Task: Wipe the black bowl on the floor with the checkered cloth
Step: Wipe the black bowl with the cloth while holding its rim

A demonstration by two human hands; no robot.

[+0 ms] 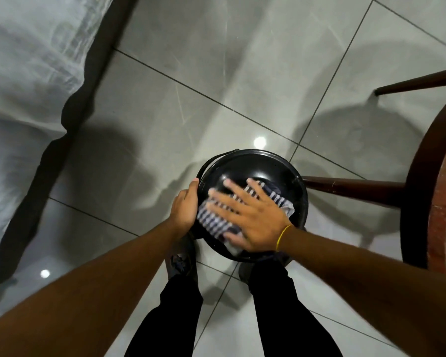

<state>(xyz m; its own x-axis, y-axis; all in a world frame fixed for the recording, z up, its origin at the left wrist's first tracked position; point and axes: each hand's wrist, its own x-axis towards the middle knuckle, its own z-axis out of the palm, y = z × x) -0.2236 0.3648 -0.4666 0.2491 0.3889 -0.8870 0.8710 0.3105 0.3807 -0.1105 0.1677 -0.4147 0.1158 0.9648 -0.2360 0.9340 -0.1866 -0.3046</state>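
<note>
The black bowl (255,163) sits low in front of my legs, over the grey tiled floor. My left hand (184,204) grips its left rim, thumb on the edge. Inside the bowl lies the checkered cloth (213,221), black and white, bunched up. My right hand (252,215) presses flat on the cloth with fingers spread, pointing up and left; the fingers look blurred. A yellow band circles my right wrist. The near part of the bowl is hidden under my right hand.
A dark wooden stool (422,181) stands at the right, one leg (350,188) reaching almost to the bowl's right rim. A bed with pale sheets (23,86) fills the left side. My black-trousered legs (175,318) stand just below the bowl.
</note>
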